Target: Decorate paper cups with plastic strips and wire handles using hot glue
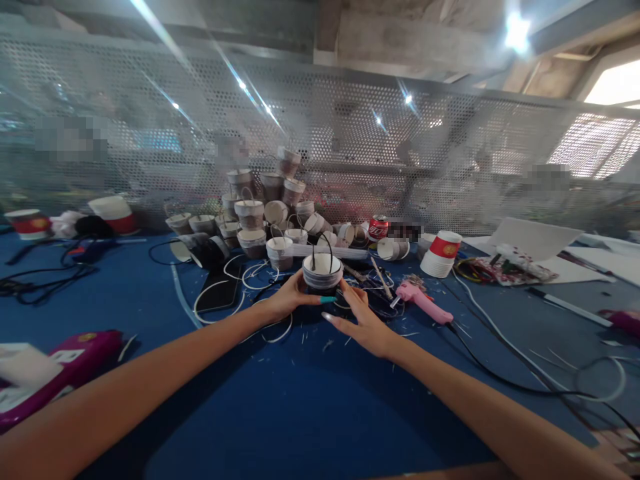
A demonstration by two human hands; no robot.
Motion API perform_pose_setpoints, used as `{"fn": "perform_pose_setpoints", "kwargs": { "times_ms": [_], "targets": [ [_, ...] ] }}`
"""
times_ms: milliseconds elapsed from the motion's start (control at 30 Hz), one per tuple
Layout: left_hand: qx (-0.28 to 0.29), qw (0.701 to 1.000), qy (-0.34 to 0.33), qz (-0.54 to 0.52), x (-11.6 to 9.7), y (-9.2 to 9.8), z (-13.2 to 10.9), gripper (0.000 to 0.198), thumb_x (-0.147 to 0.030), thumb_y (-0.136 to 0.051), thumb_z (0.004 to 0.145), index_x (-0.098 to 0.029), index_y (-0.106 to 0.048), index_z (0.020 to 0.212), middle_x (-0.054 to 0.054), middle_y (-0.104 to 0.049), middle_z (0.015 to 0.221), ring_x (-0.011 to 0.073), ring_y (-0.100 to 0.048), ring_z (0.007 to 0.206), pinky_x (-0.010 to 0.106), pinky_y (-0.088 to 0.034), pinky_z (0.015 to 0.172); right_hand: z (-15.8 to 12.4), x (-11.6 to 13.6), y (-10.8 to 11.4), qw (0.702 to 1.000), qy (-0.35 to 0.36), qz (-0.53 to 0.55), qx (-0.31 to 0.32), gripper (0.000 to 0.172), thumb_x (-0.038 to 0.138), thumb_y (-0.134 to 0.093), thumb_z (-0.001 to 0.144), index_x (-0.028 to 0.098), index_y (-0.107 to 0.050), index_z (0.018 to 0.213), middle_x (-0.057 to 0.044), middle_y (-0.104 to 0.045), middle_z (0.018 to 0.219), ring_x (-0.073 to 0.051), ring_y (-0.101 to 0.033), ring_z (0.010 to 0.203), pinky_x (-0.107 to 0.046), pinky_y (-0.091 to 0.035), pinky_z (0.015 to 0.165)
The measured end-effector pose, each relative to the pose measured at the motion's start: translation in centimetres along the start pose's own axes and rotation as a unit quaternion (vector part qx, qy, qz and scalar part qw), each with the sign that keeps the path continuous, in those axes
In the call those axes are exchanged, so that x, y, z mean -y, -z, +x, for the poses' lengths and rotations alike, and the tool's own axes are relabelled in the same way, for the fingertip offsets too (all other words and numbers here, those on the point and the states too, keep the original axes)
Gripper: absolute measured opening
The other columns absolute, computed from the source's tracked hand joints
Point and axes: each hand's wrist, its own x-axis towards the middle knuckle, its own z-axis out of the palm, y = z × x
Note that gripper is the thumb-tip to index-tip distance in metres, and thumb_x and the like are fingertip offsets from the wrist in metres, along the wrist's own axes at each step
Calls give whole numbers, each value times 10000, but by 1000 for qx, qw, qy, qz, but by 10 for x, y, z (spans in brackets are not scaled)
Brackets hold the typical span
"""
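Observation:
Between my two hands is a small bucket-like cup (321,278) with a white rim and inside, a dark lower part and a thin black loop handle rising from it. My left hand (289,299) grips its left side, the teal-nailed thumb reaching below the front. At the right side, fingers of my right hand (367,323) press on the cup, and that thumb points toward the left one. The cup's underside is partly hidden by the thumbs. Just behind stands a pile of similar small buckets (251,243), several with loop handles.
A pink glue gun (425,303) lies on the blue table (280,420) to the right, its black cord trailing off. Red-and-white paper cups (443,253), a cola can (379,228), a dark phone (217,293), white cord loops and a purple box (85,360) lie around. A perforated metal screen (350,147) stands behind.

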Motion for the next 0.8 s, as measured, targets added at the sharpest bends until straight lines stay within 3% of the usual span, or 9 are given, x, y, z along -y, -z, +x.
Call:
{"fn": "perform_pose_setpoints", "kwargs": {
  "times_ms": [367, 467, 533, 633, 733, 800],
  "targets": [
    [-13, 996, 13, 90, 7, 6, -3, 614, -96, -792, 453, -132, -550, 1015, 100, -643, 1056, 261, -562, 1037, 425, -366, 973, -5, 0, 1, 999, -10, 21, 25, 754, 389, -529, 806, 191, -153, 1429, -140, -312, 1365, -254, -235, 1278, -503, -193, 1074],
    [1, 991, -1, 137, -4, 4, -1, 669, -152, -788, 484, -133, -520, 1097, 113, -625, 1104, 265, -560, 1048, 435, -383, 965, -7, -1, 1, 1000, -13, 21, 19, 753, 364, -529, 804, 185, -150, 1430, -142, -328, 1358, -262, -242, 1275, -509, -207, 1066],
    [7, 980, -1, 199, -23, 3, 2, 706, -187, -785, 497, -126, -501, 1140, 118, -625, 1104, 272, -558, 1050, 452, -400, 951, -7, -1, 1, 1000, -7, 23, 7, 738, 335, -518, 813, 224, -132, 1433, -115, -337, 1367, -257, -264, 1265, -515, -217, 1058],
    [22, 962, 27, 270, -69, 11, 6, 706, -229, -787, 492, -102, -518, 1132, 135, -636, 1075, 285, -564, 1042, 469, -418, 936, -7, -2, 2, 999, -2, 27, -16, 700, 282, -493, 823, 285, -135, 1425, -66, -328, 1392, -238, -290, 1252, -508, -218, 1059],
    [-33, 941, 8, 338, -121, 35, 4, 674, -266, -780, 493, -112, -545, 1106, 124, -640, 1081, 280, -573, 1032, 453, -410, 948, -6, -3, 2, 999, -6, 34, -32, 659, 256, -476, 823, 294, -173, 1408, -50, -311, 1412, -224, -291, 1255, -487, -241, 1054],
    [-112, 915, 5, 387, -150, 60, 0, 646, -332, -751, 532, -109, -553, 1105, 135, -635, 1089, 286, -583, 1012, 443, -429, 915, -6, -4, 2, 999, -11, 31, -37, 616, 252, -465, 827, 288, -214, 1388, -50, -319, 1408, -222, -288, 1261, -476, -264, 1045]
  ]
}}
